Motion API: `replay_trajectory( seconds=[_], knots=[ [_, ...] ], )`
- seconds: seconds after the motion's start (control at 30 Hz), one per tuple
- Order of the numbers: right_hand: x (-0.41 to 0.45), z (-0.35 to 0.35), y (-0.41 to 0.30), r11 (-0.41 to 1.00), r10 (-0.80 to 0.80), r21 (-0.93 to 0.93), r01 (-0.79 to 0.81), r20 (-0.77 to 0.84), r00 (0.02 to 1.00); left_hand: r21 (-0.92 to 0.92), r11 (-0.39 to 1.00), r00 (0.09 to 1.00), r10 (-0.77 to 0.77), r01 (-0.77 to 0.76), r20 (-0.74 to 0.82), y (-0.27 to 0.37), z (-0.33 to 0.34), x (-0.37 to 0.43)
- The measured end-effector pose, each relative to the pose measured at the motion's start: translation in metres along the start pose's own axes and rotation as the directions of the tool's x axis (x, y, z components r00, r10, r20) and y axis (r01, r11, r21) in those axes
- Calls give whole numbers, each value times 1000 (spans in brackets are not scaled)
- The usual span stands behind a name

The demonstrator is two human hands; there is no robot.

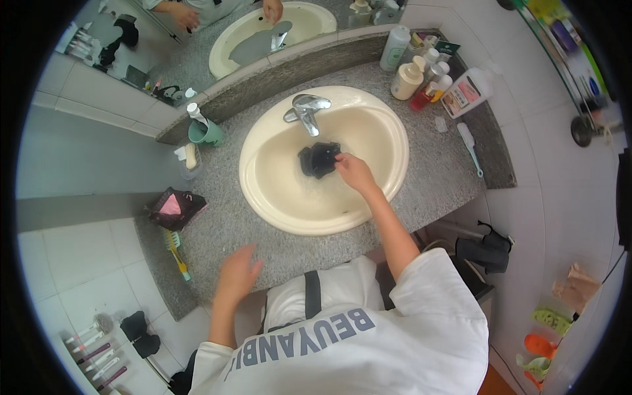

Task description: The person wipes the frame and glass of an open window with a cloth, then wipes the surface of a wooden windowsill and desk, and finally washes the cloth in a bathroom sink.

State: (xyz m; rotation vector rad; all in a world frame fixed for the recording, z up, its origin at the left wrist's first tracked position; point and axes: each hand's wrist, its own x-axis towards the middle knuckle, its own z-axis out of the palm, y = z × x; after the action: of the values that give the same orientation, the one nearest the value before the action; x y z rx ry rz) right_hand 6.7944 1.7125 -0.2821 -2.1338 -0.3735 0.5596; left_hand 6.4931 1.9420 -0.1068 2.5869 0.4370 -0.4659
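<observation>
A wet black cloth item (321,160) lies bunched in the bowl of a cream oval washbasin (276,197), below the chrome mixer tap (308,111). Water shows around it. With thumb and fingertips, my right hand (354,173) pinches the cloth at its right edge. My left hand (238,271), slightly blurred, hovers over the front left of the granite counter (296,249); it is empty and its fingers are apart. Whether water runs from the tap is hard to see.
Bottles, including a cream pump bottle (407,81), crowd the back right corner. A brush (469,148) lies on the right. Leftward are a green cup (205,132), a soap dish (190,163), a black pouch (177,208) and a yellow brush (177,254). A mirror (192,54) spans the back.
</observation>
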Motion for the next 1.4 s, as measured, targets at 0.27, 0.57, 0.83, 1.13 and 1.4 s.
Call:
replay_trajectory(
  seconds=[0.27, 0.57, 0.83, 1.13, 1.4],
  knots=[
    [75, 128, 27, 892, 207, -421, -164, 57, 977, -76, 987, 968, 156, -144, 198, 21, 8, 87],
    [21, 127, -10, 957, -96, 289, -32, 418, 903, -168, 971, 982, 155, -171, -104, -28, 88, 221],
    [67, 114, 58, 936, -60, -348, 54, -7, 998, -158, 956, 968, 251, -246, 7, -32, 93, 223],
    [86, 131, 77, 844, 57, -534, 44, 170, 984, -81, 931, 908, 324, -356, -265, -11, 48, 182],
    [90, 125, 80, 782, 170, -621, -50, 136, 976, -274, 859, 858, 299, -433, -417, 3, -9, 162]
  ],
)
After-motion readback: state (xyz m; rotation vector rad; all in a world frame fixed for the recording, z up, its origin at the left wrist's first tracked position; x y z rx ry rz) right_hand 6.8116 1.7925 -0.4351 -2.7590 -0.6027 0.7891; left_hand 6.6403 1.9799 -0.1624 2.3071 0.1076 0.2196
